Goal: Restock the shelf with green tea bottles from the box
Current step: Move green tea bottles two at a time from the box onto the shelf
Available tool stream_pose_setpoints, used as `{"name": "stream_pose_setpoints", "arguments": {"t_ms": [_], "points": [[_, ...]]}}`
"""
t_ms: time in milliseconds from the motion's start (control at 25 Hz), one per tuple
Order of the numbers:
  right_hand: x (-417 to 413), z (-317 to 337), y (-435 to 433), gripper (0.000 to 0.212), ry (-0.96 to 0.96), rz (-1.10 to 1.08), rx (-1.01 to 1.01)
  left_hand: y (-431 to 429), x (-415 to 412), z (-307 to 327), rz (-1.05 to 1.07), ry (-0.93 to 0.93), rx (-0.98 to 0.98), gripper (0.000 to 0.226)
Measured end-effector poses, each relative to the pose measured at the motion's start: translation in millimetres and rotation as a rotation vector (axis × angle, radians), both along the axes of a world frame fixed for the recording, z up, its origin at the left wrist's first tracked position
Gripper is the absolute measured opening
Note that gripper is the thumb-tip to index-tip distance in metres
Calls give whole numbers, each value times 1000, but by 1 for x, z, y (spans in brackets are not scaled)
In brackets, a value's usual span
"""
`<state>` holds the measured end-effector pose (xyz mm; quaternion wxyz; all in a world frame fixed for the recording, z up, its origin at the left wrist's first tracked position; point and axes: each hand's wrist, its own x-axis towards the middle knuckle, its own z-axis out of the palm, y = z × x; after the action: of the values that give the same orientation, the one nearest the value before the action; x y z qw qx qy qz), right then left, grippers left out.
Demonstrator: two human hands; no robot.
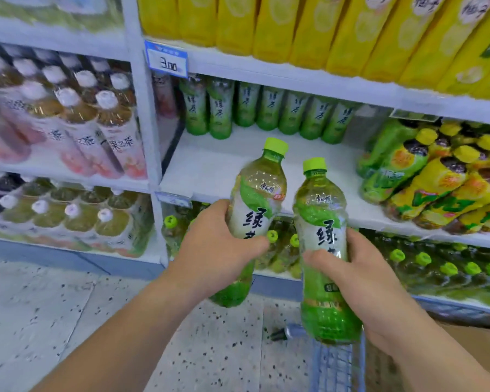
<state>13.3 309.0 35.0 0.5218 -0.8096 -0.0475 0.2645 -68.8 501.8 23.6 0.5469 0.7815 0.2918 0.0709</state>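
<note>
Pale speckled floor [54, 321] (terrazzo, perhaps)

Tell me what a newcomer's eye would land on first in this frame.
Two green-capped tea bottles fill the centre: the left bottle gripped by the left hand, the right bottle by the right hand. Behind them the middle shelf shows white space in front, with a back row of green tea bottles at its rear and yellow bottles crowding its right end.

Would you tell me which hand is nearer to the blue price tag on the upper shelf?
Left. The left hand, holding the left bottle, is below and slightly right of the tag; the right hand, holding the right bottle, is lower and farther right.
</note>
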Motion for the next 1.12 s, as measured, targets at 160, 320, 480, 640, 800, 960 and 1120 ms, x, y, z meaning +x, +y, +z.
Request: {"name": "stream_pose_setpoints", "arguments": {"t_ms": [160,320,480,640,800,960,1120], "points": [[30,-24,35,42,-6,50,78,30,25,-17,30,-21,-13,35],[66,-34,66,33,-30,50,73,58,58,-25,52,-13,46,33],[105,-44,88,32,-109,51,52,86,91,-31,99,-46,129,33],[144,-65,110,28,-164,42,69,114,127,-40,91,-50,165,37],[174,-83,127,35,-272,20,77,131,160,-58,79,-100,184,37],[191,-104,134,42,-334,-11,154,132,182,-84,70,-201,94,40],[199,-122,138,46,-372,-27,214,126,194,-98,18,-336,25,47]]}}
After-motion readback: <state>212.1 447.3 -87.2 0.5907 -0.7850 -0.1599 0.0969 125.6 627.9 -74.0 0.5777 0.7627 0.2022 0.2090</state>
